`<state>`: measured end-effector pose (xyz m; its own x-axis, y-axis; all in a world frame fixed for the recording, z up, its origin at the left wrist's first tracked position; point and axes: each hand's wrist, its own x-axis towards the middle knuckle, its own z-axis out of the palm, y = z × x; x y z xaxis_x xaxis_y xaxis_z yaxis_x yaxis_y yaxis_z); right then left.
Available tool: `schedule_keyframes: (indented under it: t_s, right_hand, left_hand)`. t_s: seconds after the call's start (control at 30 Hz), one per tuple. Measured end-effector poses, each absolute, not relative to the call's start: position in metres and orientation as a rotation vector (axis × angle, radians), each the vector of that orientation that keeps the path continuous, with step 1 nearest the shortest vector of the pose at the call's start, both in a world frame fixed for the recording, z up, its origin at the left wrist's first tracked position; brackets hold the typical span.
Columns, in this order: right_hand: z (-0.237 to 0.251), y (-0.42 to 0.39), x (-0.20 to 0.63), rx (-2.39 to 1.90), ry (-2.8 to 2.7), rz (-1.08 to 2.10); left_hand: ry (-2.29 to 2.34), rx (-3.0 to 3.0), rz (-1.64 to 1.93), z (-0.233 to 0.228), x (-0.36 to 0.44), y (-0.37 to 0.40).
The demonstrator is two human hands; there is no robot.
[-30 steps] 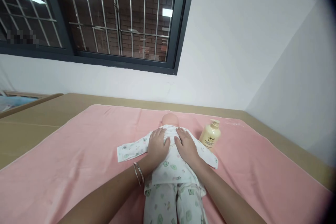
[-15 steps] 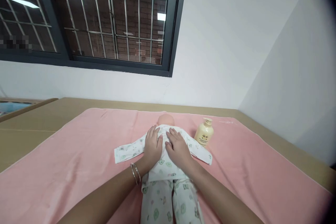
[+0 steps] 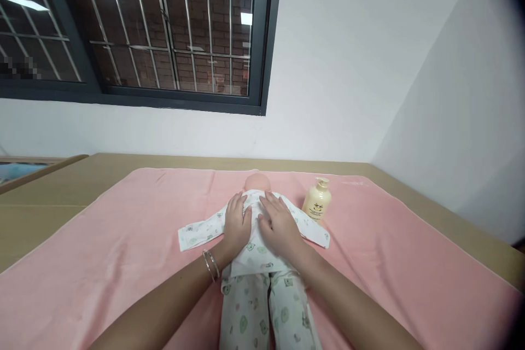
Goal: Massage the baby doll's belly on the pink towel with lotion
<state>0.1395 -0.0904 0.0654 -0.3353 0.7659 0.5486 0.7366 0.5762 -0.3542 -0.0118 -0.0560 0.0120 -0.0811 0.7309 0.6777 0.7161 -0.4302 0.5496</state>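
We have both hands laid flat on the upper back of a baby doll (image 3: 262, 262) that lies face down in the middle of a pink towel (image 3: 123, 251). Our left hand (image 3: 237, 223) rests palm down just left of the doll's midline, fingers spread and pointing away from us toward the head; it grips nothing. Our right hand (image 3: 279, 224) lies the same way just right of the midline, fingers open and flat on the printed white shirt, almost touching the left one. A pair of thin bangles (image 3: 210, 266) sits on the left wrist.

The doll's long axis runs straight from near to far: legs toward us, bare head (image 3: 257, 181) at the far end, just beyond our fingertips. Its empty sleeves stretch out flat to left and right. Both hands sit equally close to the doll's shoulders.

A cream pump bottle (image 3: 316, 200) stands upright on the towel to the far right of the doll, nearer our right hand and not touching the sleeve. The towel covers a tan table (image 3: 49, 197) below a barred window (image 3: 135, 27).
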Motion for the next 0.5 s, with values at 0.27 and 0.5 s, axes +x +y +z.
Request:
schedule_keyframes:
  t_s: [0.27, 0.5]
  right_hand:
    - [0.055, -0.085, 0.137, -1.244, -2.251, 0.086]
    - [0.167, -0.156, 0.155, -1.034, -2.186, 0.288]
  left_hand:
    - [1.66, 2.11, 1.561, 0.016, -0.01, -0.056]
    - [1.6, 2.075, 1.536, 0.014, -0.013, -0.052]
